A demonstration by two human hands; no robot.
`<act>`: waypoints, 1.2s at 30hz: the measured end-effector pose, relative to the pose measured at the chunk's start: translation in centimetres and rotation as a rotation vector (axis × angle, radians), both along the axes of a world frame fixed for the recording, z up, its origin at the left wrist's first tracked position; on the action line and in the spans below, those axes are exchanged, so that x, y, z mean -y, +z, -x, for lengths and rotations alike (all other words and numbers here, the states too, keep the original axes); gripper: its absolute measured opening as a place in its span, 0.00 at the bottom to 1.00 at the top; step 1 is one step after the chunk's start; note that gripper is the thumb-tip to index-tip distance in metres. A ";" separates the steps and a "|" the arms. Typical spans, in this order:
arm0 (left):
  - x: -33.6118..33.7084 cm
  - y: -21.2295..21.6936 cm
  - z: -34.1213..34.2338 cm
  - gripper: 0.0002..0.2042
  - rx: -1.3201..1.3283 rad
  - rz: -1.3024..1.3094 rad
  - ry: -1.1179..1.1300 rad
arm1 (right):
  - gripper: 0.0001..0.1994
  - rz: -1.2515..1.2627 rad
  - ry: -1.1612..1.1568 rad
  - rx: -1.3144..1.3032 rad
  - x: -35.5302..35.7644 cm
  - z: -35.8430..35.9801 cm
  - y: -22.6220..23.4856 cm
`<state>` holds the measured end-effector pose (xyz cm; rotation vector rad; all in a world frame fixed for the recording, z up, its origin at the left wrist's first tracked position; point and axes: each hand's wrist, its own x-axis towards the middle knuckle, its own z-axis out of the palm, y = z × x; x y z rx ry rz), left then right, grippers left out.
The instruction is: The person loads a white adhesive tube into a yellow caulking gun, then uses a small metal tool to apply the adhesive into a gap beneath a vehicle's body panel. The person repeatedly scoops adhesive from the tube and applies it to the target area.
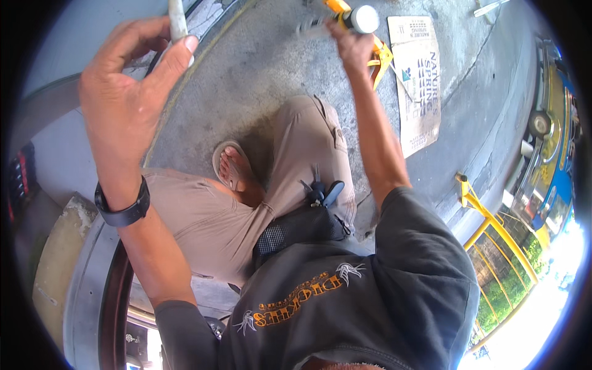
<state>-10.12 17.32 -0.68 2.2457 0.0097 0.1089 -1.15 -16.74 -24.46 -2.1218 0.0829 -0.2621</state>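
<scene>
Raised at the upper left, my left hand (129, 92) pinches a slim off-white tube (177, 18) between thumb and fingers; the top of the tube runs out of the picture. My right arm stretches forward, and the right hand (354, 49) is closed on a dark cylindrical cartridge (364, 20) with a round white end. The cartridge's left part is blurred. Behind that hand shows a yellow tool (382, 58) that looks like a caulking gun, partly covered by hand and cartridge. Whether the right hand also grips this tool, I cannot tell.
A flattened cardboard piece (422, 92) lies on the concrete floor (216, 74) to the right. My bent legs and sandalled foot (231, 163) are below. Keys (320, 194) rest on a dark waist pouch (296, 231). A yellow metal railing (484, 213) and vehicles (546, 154) stand at far right.
</scene>
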 end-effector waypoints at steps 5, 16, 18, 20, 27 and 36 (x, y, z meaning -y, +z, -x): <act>-1.2 -0.6 0.9 0.10 0.072 0.094 0.043 | 0.14 0.211 -0.084 0.191 4.3 -2.2 8.5; -0.2 -0.6 0.0 0.10 0.074 0.049 -0.022 | 0.23 -0.011 -0.182 -0.196 -1.4 2.4 -2.4; -0.6 -0.7 -0.6 0.10 0.083 0.008 -0.013 | 0.22 -0.060 -0.120 -0.011 -1.1 0.4 3.5; -0.5 -0.6 0.0 0.10 0.069 0.021 -0.008 | 0.17 0.025 -0.020 0.320 2.6 -2.4 9.9; -0.8 -1.0 -0.2 0.10 0.029 0.005 0.035 | 0.21 0.222 -0.128 0.220 0.4 1.3 1.0; -0.1 -0.6 -0.6 0.12 0.023 -0.018 0.034 | 0.21 -0.165 -0.128 -0.114 -2.0 2.1 -1.9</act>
